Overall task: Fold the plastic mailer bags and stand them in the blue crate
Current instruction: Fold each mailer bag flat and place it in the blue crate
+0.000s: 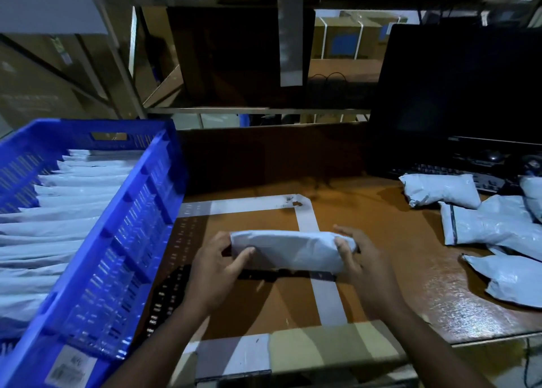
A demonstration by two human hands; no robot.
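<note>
a dark monitor (457, 94) stands behind a keyboard (457, 174) on the brown desk (381, 211).

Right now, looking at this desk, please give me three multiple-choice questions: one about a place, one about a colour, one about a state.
1. Where does the crate stand?
A. left of the hands
B. on the keyboard
C. behind the monitor

2. What colour is the crate?
A. red
B. blue
C. green

3. How is the folded mailer bag held?
A. by one hand only
B. lying untouched
C. by both hands at its ends

Answers: 1 A, it fills the left side of the view. 2 B, its walls are plainly blue. 3 C, the left hand and the right hand each curl round one end.
</note>
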